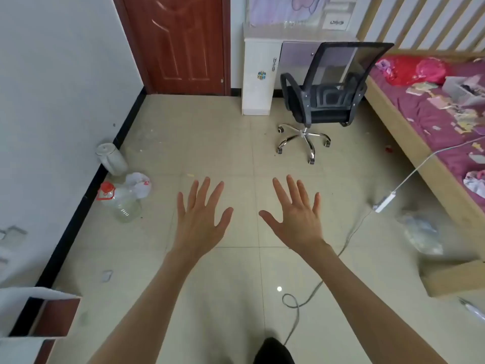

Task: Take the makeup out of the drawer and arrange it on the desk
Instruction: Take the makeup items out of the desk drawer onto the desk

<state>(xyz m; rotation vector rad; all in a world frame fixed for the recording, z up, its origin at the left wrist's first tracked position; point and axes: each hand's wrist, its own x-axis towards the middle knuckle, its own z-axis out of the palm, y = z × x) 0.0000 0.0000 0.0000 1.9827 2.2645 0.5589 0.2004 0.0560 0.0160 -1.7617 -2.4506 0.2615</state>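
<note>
My left hand (pixel 200 216) and my right hand (pixel 295 215) are stretched out in front of me over the tiled floor, backs up, fingers spread and straight, holding nothing. A white desk (pixel 258 74) with a pale purple drawer (pixel 298 52) stands far ahead against the back wall, well beyond both hands. The drawer looks closed. No makeup is visible anywhere in view.
A black mesh office chair (pixel 328 95) stands in front of the desk. A bed (pixel 433 122) with pink sheets and clutter runs along the right. A power strip (pixel 384 203) and its cable lie on the floor. A plastic jug (pixel 119 203) and a bin (pixel 111 158) sit by the left wall. A red door (pixel 178 43) is at the back.
</note>
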